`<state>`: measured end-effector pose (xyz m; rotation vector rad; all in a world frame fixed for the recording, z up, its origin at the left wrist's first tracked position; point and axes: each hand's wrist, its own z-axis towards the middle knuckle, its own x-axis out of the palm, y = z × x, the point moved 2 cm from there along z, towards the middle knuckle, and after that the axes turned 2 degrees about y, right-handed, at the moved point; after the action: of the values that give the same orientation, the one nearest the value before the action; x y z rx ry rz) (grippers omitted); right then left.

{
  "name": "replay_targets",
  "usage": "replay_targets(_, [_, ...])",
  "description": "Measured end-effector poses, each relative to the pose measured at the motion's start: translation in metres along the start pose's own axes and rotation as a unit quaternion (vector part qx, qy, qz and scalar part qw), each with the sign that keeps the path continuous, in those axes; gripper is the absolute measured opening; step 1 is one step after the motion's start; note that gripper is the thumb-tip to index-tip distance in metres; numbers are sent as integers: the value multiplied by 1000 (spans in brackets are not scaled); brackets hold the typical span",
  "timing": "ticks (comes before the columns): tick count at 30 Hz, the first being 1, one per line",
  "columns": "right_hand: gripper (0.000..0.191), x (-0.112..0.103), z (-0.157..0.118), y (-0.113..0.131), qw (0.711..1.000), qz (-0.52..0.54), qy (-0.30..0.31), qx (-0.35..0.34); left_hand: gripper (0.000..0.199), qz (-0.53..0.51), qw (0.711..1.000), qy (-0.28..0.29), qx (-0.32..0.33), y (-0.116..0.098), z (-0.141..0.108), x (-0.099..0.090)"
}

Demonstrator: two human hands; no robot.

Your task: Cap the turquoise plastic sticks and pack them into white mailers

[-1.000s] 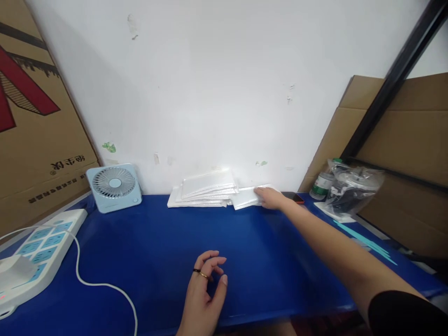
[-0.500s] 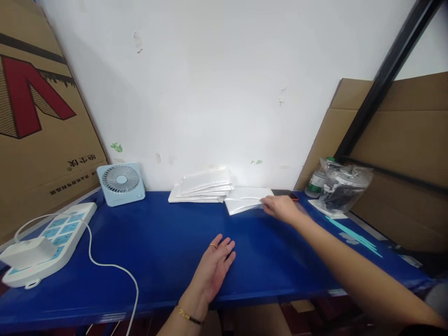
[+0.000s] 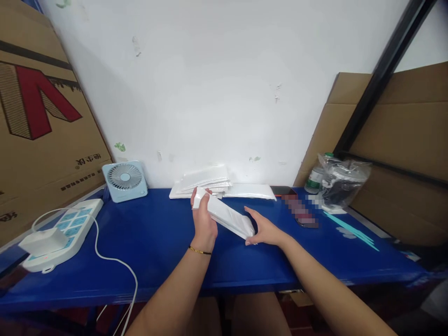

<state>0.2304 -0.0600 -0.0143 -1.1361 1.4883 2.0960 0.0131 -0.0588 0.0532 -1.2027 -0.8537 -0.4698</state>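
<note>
A flat, white, glossy packet (image 3: 227, 217) is held tilted above the table, its right end lower and nearer to me. My left hand (image 3: 203, 217) is closed round the upper left end, thumb on top and fingers behind. At the other end, my right hand (image 3: 264, 227) curves open around the packet's end. Its thumb is at the lower corner, while the index finger is spread away from the packet. Behind them, against the wall, lie a stack of similar white packets (image 3: 205, 179) and another white packet (image 3: 249, 191).
On the blue table (image 3: 157, 233) stand a light-blue fan (image 3: 126, 179) and a white power strip (image 3: 75, 224) with a cable. To the right are a phone (image 3: 283, 191), a blurred-out item (image 3: 301, 212), a bottle (image 3: 315, 179), a bagged dark object (image 3: 339, 186) and turquoise strips (image 3: 352, 231). Cardboard (image 3: 52, 149) flanks the left.
My right hand has brought a packet from the back row toward me. My left hand has risen from the table and closed on its left end. The blurred-out item is now uncovered.
</note>
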Motion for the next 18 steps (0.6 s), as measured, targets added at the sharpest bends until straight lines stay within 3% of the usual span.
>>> replay_targets(4, [119,9,4,-6,999,-35,8,18,53,21,999,46,18,-11,12,21])
replay_targets(11, [112,10,7,0,997,-74,6,19,58,50,997,46,47,-41,31,37])
replay_targets(18, [84,14,22,15,991,-132,6,-3,61,152,979,81,111,-84,41,58])
